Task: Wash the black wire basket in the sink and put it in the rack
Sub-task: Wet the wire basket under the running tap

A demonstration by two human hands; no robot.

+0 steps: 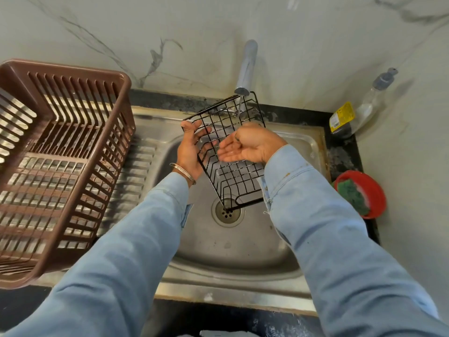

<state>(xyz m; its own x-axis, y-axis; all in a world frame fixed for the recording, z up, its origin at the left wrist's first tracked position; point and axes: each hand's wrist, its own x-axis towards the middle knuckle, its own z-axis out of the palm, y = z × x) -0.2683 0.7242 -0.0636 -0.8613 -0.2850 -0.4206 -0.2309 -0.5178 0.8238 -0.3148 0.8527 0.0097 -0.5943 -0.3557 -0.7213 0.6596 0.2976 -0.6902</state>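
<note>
1. The brown plastic dish rack (60,152), slatted on walls and floor, stands on the ribbed steel drainboard well to the left of both hands; its left side is cut off by the frame edge.
2. The left hand (190,152) holds the black wire basket (233,166) by its left rim: the fingers curl over the wire while the palm backs it. A metal bangle (183,172) circles the wrist.
3. The basket, a glossy grid of thin wire, is tilted over the stainless sink (243,251), its near corner above the round drain (227,211), its far edge under the chrome tap (246,69), from which a thin stream falls.
4. The right hand (247,147) lies flat and relaxed on the mesh, fingers straight and wet; it hides the basket's right rim.
5. Right of the hands stand a blurred soap bottle (359,108) and a red bowl (375,198) with a green scrubber (352,195).
</note>
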